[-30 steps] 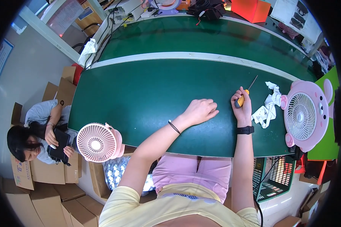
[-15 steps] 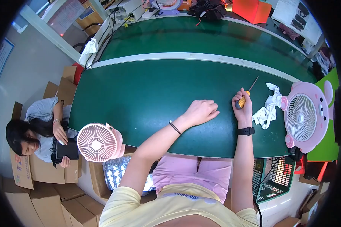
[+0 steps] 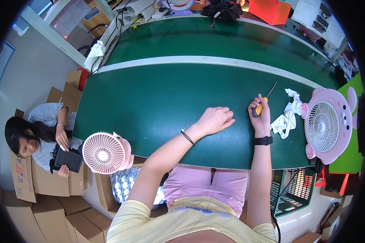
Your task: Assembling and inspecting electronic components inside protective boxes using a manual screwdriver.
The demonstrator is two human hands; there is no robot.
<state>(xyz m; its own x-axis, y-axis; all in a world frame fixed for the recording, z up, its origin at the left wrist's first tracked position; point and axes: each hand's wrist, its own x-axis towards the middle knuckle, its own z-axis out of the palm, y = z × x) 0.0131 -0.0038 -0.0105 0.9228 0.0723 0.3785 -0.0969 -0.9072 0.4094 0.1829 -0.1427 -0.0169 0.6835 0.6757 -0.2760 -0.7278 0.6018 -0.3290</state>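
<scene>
My right hand (image 3: 260, 115), a dark watch on its wrist, is closed round the yellow and dark handle of a screwdriver (image 3: 257, 110). The thin metal shaft points up and away from me. My left hand (image 3: 215, 120) rests on the green tabletop (image 3: 162, 105), its fingers loosely curled in and nothing visible in them. Crumpled white paper (image 3: 287, 117) lies just right of my right hand. Beyond it, at the table's right end, is a pink animal-shaped fan (image 3: 322, 125). A smaller pale pink round fan (image 3: 104, 152) sits at the near left corner, apart from my hands.
At the left, another person (image 3: 48, 129) holds a flat dark box-like thing (image 3: 69, 160) beside cardboard boxes (image 3: 48, 178). A white strip (image 3: 202, 60) divides the tabletop from a second green surface behind. A green plastic crate (image 3: 292, 192) stands below the table's right side, with a black cable nearby.
The person at the left has shifted slightly, and the dark box-like thing in their hands has moved a little left and tilted. My hands and the screwdriver have stayed in place.
</scene>
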